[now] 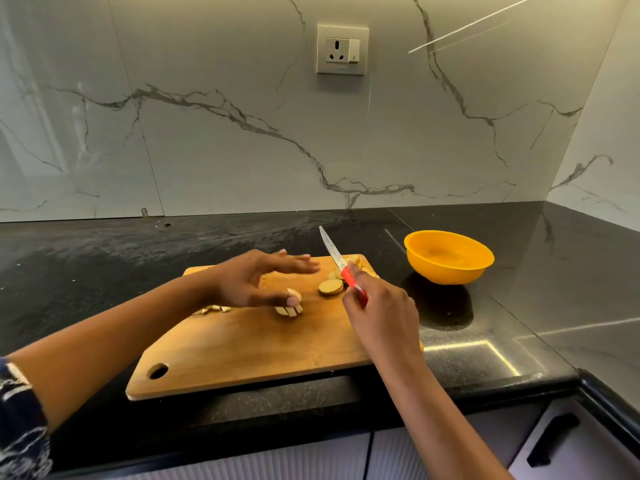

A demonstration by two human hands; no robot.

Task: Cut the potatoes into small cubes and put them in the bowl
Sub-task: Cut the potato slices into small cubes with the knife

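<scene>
Two hands meet over a wooden cutting board (242,351) on the black worktop (519,306). The left grip (256,277) is released, fingers spread, thumb touching cut potato strips (289,310). The right grip (377,313) clasps a red-handled knife (337,261), blade raised. Potato slices (330,287) lie just beyond, and the orange bowl (448,256) stands to the board's right.

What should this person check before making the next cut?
1. Knife gripped: ok, the right hand holds its red handle.
2. Blade away from fingers: ok, its tip points up and away from the left hand.
3. Potato strips steadied: not ok, only the thumb touches them; the fingers are straight.
4. Cutting board flat on the counter: ok.
5. Bowl ready: ok, it stands right of the board and looks empty.
</scene>
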